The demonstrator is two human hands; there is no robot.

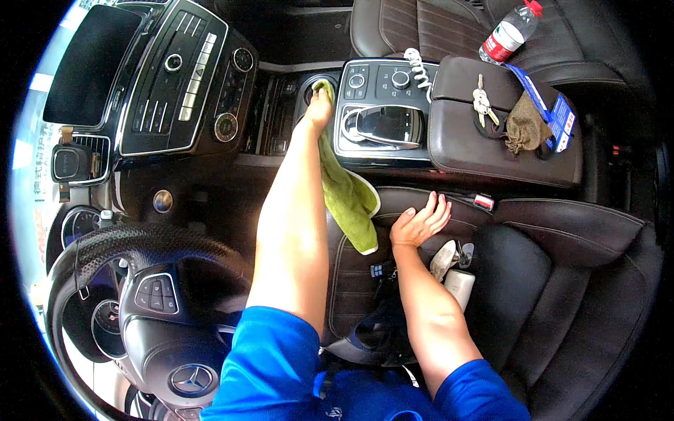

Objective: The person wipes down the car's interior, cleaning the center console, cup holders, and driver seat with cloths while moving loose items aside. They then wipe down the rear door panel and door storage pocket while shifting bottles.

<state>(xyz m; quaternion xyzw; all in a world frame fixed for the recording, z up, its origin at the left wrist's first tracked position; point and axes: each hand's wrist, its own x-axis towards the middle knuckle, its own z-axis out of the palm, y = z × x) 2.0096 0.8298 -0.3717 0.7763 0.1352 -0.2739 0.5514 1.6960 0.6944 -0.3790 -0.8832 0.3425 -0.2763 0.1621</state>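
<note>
My left hand [319, 109] is at the cup holder of the car's centre console, its fingers holding one end of a green microfibre cloth [342, 197]. The cloth hangs down beside the console onto the edge of the brown leather driver's seat [353, 294]. Over that seat, near its console side, my right hand [423, 220] has its fingers spread and holds nothing. Just below the right hand lie a white object [443, 259] and a pale cylindrical container [459, 288], both partly behind my forearm. Right of the cup holder is the gear area with a glossy black touchpad controller [389, 125].
Keys [482, 102], a brown drawstring pouch [527, 126] and blue printed cards [562, 123] lie on the armrest [474, 142]. A plastic bottle [509, 34] rests on the passenger seat. The steering wheel [152, 247] is at lower left; a seat-belt buckle [483, 201] is beside the seat.
</note>
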